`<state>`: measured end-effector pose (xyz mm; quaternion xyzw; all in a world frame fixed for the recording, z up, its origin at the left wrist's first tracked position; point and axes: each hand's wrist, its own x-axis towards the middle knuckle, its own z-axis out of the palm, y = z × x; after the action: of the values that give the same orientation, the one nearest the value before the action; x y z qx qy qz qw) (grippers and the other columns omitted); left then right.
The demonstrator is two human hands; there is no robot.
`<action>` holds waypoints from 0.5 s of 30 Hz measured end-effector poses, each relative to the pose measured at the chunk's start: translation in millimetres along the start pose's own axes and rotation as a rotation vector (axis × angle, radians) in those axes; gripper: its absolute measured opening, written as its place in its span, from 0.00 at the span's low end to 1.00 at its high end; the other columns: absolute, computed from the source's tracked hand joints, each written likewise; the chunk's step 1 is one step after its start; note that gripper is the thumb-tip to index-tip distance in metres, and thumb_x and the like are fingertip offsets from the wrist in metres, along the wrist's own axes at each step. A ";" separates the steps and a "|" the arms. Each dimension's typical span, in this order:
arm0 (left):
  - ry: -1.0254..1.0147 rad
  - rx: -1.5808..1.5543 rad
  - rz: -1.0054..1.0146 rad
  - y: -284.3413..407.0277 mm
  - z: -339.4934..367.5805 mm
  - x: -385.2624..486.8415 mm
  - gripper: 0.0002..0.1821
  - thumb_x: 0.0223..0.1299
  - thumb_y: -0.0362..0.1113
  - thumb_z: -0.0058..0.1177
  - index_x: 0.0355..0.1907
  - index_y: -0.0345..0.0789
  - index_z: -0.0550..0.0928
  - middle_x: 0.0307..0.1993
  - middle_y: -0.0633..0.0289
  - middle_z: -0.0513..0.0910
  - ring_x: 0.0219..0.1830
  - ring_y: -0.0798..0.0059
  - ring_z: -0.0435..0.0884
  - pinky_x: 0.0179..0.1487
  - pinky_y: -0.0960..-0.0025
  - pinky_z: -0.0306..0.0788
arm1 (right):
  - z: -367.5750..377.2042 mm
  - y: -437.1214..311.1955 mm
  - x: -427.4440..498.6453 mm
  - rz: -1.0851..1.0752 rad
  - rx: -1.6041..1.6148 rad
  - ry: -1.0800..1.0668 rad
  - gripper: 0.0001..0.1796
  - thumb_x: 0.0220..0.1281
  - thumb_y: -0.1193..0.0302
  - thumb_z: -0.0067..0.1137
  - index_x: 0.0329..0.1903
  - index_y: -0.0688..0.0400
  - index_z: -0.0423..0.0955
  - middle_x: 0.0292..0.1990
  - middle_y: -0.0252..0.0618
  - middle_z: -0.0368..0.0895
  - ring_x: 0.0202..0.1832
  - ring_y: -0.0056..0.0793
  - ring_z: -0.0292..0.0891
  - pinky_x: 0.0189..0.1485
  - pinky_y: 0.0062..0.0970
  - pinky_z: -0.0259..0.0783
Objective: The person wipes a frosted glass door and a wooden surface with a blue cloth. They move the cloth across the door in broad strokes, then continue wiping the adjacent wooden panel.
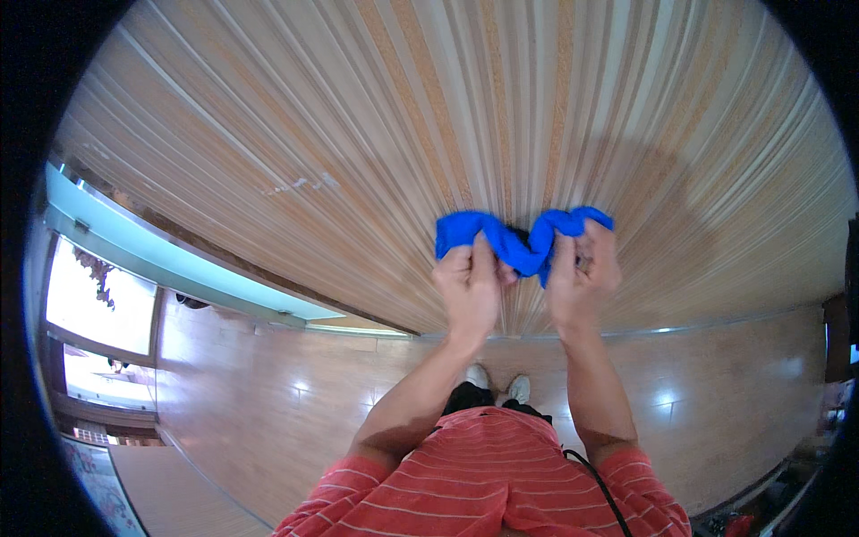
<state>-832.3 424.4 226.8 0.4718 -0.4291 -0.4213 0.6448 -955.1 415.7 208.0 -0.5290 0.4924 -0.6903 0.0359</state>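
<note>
A bright blue cloth (pixel 517 252) hangs bunched between my two hands, in front of a wall with striped wallpaper (pixel 416 121). My left hand (pixel 470 282) grips its left part, thumb on top and fingers curled under. On the other side my right hand (pixel 585 275) pinches the right part, slightly blurred. Between the hands the cloth sags and folds. A small dark patch shows behind the fold, too unclear to name. Whether the cloth touches the wall cannot be told.
Pale scuffs (pixel 312 181) mark the wallpaper on the left. A glass door panel (pixel 201 248) and bright windows (pixel 100 295) lie further left. Below is a shiny tiled floor (pixel 282 409) with my white shoes (pixel 519 389). A black cord (pixel 600 486) runs down my striped shirt.
</note>
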 end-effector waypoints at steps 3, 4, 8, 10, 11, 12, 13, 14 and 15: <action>0.077 0.000 -0.098 18.9 -13.7 3.3 0.25 0.80 0.38 0.51 0.20 0.31 0.77 0.18 0.57 0.80 0.20 0.76 0.79 0.25 0.71 0.71 | -4.9 -6.6 11.5 -0.032 0.035 0.111 0.10 0.68 0.80 0.64 0.50 0.63 0.76 0.32 0.33 0.81 0.29 0.16 0.75 0.32 0.20 0.72; 0.043 0.057 0.005 23.2 -11.8 7.2 0.24 0.80 0.39 0.50 0.22 0.30 0.78 0.19 0.57 0.81 0.20 0.76 0.79 0.26 0.72 0.71 | -2.4 -10.0 14.8 -0.065 -0.019 0.123 0.09 0.69 0.80 0.64 0.50 0.63 0.76 0.32 0.31 0.81 0.29 0.15 0.74 0.31 0.19 0.70; -0.073 -0.188 0.229 32.8 12.9 14.0 0.24 0.80 0.34 0.48 0.21 0.31 0.79 0.18 0.62 0.81 0.21 0.82 0.77 0.25 0.76 0.67 | 13.2 -26.9 31.2 -0.102 -0.032 -0.062 0.12 0.62 0.82 0.64 0.47 0.62 0.78 0.32 0.45 0.81 0.29 0.32 0.83 0.34 0.30 0.76; -0.050 -0.154 0.267 42.0 13.2 18.2 0.24 0.80 0.35 0.49 0.20 0.31 0.79 0.18 0.62 0.81 0.20 0.83 0.76 0.24 0.77 0.66 | 15.4 -35.7 42.2 -0.245 -0.028 0.022 0.12 0.62 0.81 0.65 0.47 0.62 0.78 0.33 0.45 0.81 0.30 0.33 0.83 0.34 0.30 0.76; -0.042 -0.162 0.253 48.8 10.9 20.3 0.24 0.80 0.35 0.49 0.20 0.31 0.79 0.18 0.62 0.81 0.19 0.83 0.75 0.23 0.77 0.66 | 15.7 -40.1 48.8 -0.269 -0.047 0.037 0.12 0.62 0.81 0.65 0.47 0.62 0.78 0.33 0.45 0.81 0.30 0.33 0.83 0.34 0.30 0.76; -0.037 -0.202 0.141 57.1 6.5 20.5 0.25 0.80 0.35 0.50 0.20 0.31 0.79 0.17 0.62 0.81 0.18 0.83 0.75 0.22 0.76 0.65 | 11.1 -47.2 51.5 -0.187 -0.020 0.055 0.11 0.62 0.81 0.65 0.47 0.61 0.79 0.34 0.44 0.81 0.31 0.32 0.82 0.35 0.30 0.76; -0.020 -0.221 -0.019 67.1 2.7 21.3 0.25 0.80 0.35 0.50 0.20 0.31 0.79 0.17 0.62 0.81 0.17 0.83 0.74 0.22 0.76 0.65 | 8.1 -51.7 61.3 -0.148 -0.056 0.042 0.11 0.62 0.81 0.65 0.47 0.61 0.79 0.34 0.43 0.80 0.31 0.31 0.81 0.35 0.29 0.75; -0.062 -0.132 0.041 78.5 -1.4 25.6 0.24 0.78 0.35 0.51 0.19 0.31 0.79 0.16 0.61 0.80 0.15 0.82 0.73 0.20 0.75 0.66 | 3.9 -58.7 69.3 -0.151 -0.090 0.048 0.12 0.62 0.81 0.65 0.48 0.61 0.79 0.34 0.42 0.80 0.31 0.30 0.80 0.35 0.29 0.75; -0.071 -0.163 0.156 89.7 1.6 28.1 0.24 0.78 0.36 0.52 0.20 0.30 0.80 0.16 0.61 0.80 0.15 0.82 0.75 0.20 0.74 0.67 | -1.7 -68.8 73.5 -0.140 -0.140 0.086 0.12 0.62 0.81 0.65 0.48 0.61 0.79 0.33 0.42 0.79 0.30 0.29 0.80 0.35 0.28 0.75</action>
<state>-813.7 415.3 318.5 0.3679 -0.4514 -0.4200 0.6961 -956.2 410.1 308.5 -0.5333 0.5024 -0.6769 -0.0705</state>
